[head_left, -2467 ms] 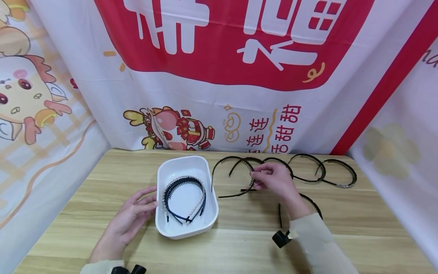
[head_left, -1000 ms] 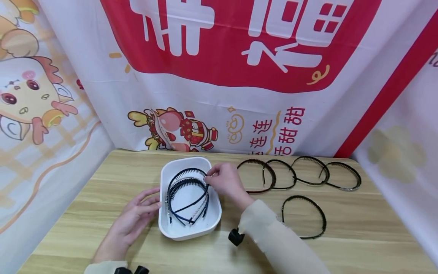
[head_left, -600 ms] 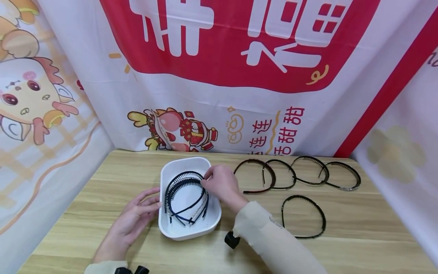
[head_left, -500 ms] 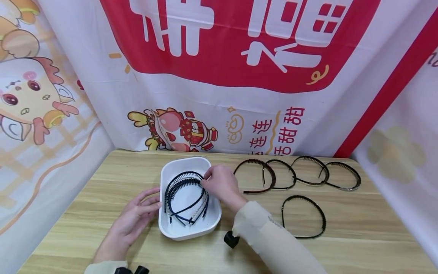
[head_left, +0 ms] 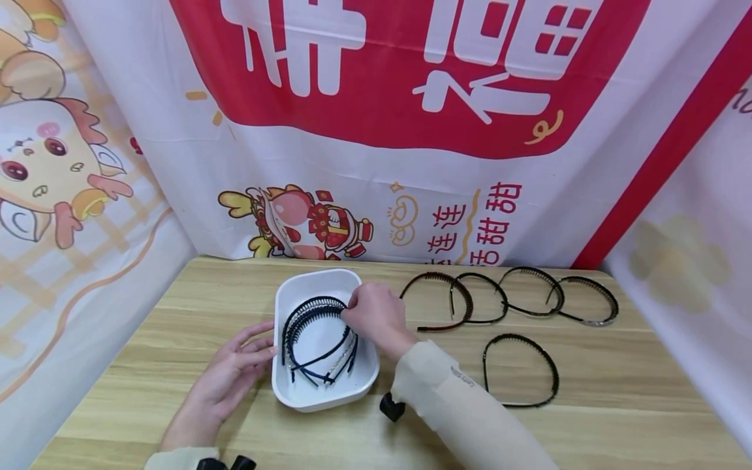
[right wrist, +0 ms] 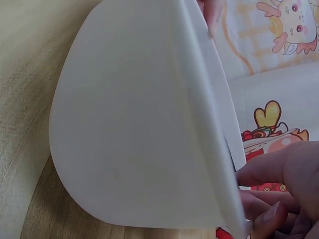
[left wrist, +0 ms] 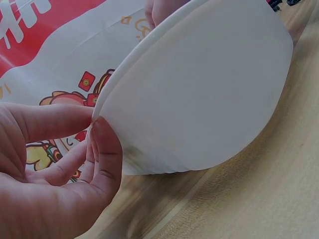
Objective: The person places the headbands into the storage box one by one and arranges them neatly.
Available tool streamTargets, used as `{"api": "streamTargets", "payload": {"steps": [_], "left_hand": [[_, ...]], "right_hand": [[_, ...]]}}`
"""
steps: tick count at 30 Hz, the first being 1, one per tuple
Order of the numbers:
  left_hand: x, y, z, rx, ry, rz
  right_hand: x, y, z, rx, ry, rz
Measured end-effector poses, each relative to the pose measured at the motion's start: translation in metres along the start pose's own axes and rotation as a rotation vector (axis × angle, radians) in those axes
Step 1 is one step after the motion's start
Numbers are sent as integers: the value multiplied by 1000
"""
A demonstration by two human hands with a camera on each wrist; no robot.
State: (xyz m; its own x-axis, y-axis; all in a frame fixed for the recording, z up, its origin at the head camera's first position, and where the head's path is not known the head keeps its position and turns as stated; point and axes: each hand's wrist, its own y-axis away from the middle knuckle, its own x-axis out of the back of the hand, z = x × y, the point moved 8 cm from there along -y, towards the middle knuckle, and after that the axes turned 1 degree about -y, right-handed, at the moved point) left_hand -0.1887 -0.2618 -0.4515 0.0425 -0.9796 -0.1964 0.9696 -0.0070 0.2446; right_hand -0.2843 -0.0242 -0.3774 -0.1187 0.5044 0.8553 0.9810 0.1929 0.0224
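A white tub (head_left: 329, 406) holds several headbands, toothed black ones and one with a pale braided band. My right hand (head_left: 378, 320) reaches over the tub's right rim and pinches the side of the topmost black headband (head_left: 320, 357), which lies over the others; its fingertips are partly hidden. At the tub's left side my left hand (head_left: 226, 372) touches the rim and outer wall with relaxed fingers. Close up in the left wrist view, those fingers (left wrist: 103, 149) rest against the tub wall (left wrist: 199, 99). The right wrist view shows mostly the tub's outside.
Along the back right of the wooden table (head_left: 617, 391) lie several more headbands: a dark brown one (head_left: 471, 303), then overlapping black ones (head_left: 506, 303). Another black headband (head_left: 555, 375) lies apart, nearer the front. Printed cloth hangs behind and at both sides.
My right hand has carried the black headband leftward from the table into the tub and lowered it onto the others. The left hand has stayed at the tub's left side.
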Motion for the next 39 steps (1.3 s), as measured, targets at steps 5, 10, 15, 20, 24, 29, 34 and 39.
{"api": "streamTargets", "payload": {"steps": [5, 10, 15, 20, 24, 29, 34, 39], "left_hand": [[0, 1, 1, -1, 0, 1], [0, 1, 1, -5, 6, -2], [0, 1, 0, -21, 21, -15], [1, 0, 0, -26, 27, -17], [0, 0, 0, -24, 22, -14], [0, 0, 1, -21, 19, -14], [-1, 0, 0, -16, 18, -10], [-1, 0, 0, -13, 22, -4]], "right_hand": [[-1, -1, -3, -6, 37, -1], [-3, -3, -4, -7, 58, -8], [-4, -3, -5, 6, 81, -3], [-4, -4, -6, 15, 89, -1], [-5, -4, -6, 28, 108, 5], [-6, -5, -8, 62, 148, 14], [-7, -4, -9, 89, 174, 14], [-6, -3, -10, 89, 181, 15]]}}
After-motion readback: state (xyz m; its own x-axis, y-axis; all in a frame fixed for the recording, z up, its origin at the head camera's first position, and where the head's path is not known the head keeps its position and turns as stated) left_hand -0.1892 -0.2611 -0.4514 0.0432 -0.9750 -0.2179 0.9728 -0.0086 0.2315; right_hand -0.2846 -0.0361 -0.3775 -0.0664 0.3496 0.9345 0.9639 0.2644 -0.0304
